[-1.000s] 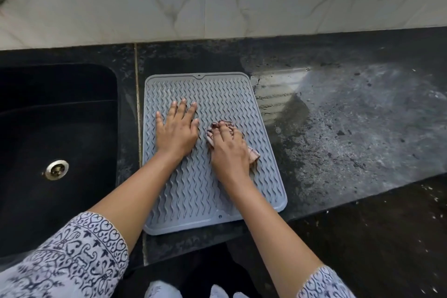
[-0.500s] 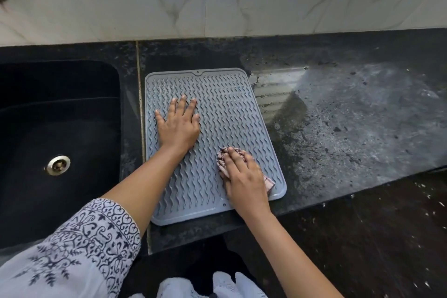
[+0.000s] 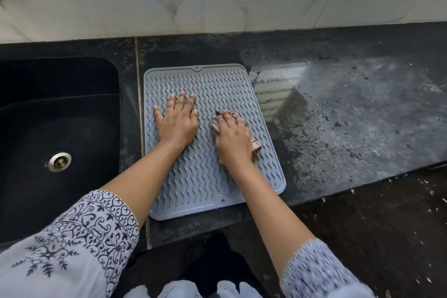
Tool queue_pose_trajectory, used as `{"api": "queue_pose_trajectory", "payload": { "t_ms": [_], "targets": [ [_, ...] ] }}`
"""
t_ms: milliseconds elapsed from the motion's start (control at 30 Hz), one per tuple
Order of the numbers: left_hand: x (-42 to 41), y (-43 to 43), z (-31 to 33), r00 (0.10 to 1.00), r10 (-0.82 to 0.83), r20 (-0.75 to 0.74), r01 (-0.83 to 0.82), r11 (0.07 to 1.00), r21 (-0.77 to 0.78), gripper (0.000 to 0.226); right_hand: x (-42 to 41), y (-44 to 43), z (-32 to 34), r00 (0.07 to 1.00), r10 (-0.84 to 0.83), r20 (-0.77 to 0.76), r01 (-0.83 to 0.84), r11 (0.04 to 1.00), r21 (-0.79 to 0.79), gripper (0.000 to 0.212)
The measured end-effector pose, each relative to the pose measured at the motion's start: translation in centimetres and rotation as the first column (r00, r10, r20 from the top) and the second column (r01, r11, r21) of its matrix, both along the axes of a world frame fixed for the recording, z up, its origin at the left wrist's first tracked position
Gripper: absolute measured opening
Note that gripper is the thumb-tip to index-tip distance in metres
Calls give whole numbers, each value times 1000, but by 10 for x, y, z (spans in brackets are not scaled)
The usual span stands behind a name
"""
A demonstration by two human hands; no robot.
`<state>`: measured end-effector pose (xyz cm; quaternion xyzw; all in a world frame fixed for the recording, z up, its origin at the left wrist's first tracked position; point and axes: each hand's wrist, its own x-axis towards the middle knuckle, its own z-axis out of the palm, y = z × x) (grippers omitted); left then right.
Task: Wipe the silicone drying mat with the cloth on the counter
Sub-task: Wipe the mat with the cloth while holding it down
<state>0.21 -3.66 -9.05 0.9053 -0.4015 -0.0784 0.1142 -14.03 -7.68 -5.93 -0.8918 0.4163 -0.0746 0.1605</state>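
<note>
Black stone counter (image 3: 350,116), dusty and streaked, with a white marble backsplash (image 3: 217,0) behind it and a black sink (image 3: 60,128) set in at the left; its drain (image 3: 58,161) is visible. One grey silicone drying mat (image 3: 212,84) lies flat on the counter just right of the sink, long side running away from the person, wavy ribs up. The left hand (image 3: 177,121) is spread flat on the mat's left-middle with fingers straight and palm down, holding nothing, likely there to pin the mat so it doesn't slide under rubbing. The right hand (image 3: 232,138) has its fingers curled over one bunched pinkish cloth (image 3: 256,146) and presses it onto the mat's right-middle; the cloth pokes out past the fingertips and at the wrist side. Bunching probably gives a firmer pad to get into the ribs. The two hands are near each other but not touching. A wet patch (image 3: 278,87) with a ribbed imprint sits on the counter just beside the mat's far right corner. Wiping looks mid-way; the far end and near end are uncovered. Count: one mat, one cloth, two hands, one sink, one drain, two patterned sleeves (image 3: 84,237).
</note>
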Motion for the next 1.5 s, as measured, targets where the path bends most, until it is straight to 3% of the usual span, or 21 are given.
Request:
{"api": "queue_pose_trajectory", "payload": {
  "t_ms": [67, 167, 300, 367, 433, 500, 600, 700, 933, 1000, 1067, 1133, 1233, 1500],
  "targets": [
    [0, -1, -1, 1000, 0, 0, 0, 1000, -3, 53, 3, 0, -13, 994, -18, -107, 14, 999, -37, 45],
    [1, 0, 0, 1000, -2, -3, 2, 1000, -6, 53, -36, 29, -18, 995, 22, -101, -30, 997, -76, 48],
    [0, 1, 2, 1000, -10, -10, 10, 1000, -3, 53, -93, 72, -7, 981, 98, -167, -98, 995, 6, 47],
    [0, 2, 3, 1000, -11, -9, 11, 1000, -5, 53, -99, 66, 6, 988, 121, -93, -111, 989, 98, 44],
    [1, 1, 3, 1000, -13, -14, 13, 1000, -4, 53, -79, 46, 23, 998, 31, 57, -41, 984, 175, 45],
    [0, 1, 3, 1000, -11, -13, 11, 1000, 1, 53, -44, 20, 23, 989, -23, 144, 11, 996, 85, 45],
    [-1, 1, 3, 1000, -6, 5, 6, 1000, 4, 52, 6, -5, 2, 999, -13, -38, 14, 1000, 22, 46],
    [0, 1, 2, 1000, -12, 7, 12, 1000, 4, 53, -2, 3, -13, 985, -22, -174, 11, 998, -62, 47],
    [-1, 2, 4, 1000, -18, -2, 18, 1000, 6, 53, -102, 71, 10, 985, 59, -164, -40, 993, 114, 46],
    [0, 2, 5, 1000, -22, 3, 22, 1000, 5, 53, -96, 56, 22, 999, 29, -42, -21, 984, 174, 45],
    [0, 2, 4, 1000, -21, -1, 21, 1000, 10, 53, -76, 37, 24, 997, -3, 75, -4, 996, 90, 44],
    [0, 2, 3, 1000, -19, 9, 19, 1000, 11, 53, -49, 23, 13, 1000, 14, 10, -14, 1000, 0, 48],
    [0, 1, 2, 1000, -22, 17, 22, 1000, 4, 53, -28, 13, -6, 981, 6, -195, -8, 1000, -10, 58],
    [0, 1, 3, 1000, -19, 2, 19, 1000, 8, 53, -94, 65, -14, 986, 23, -166, -18, 999, 31, 53]
  ]
}}
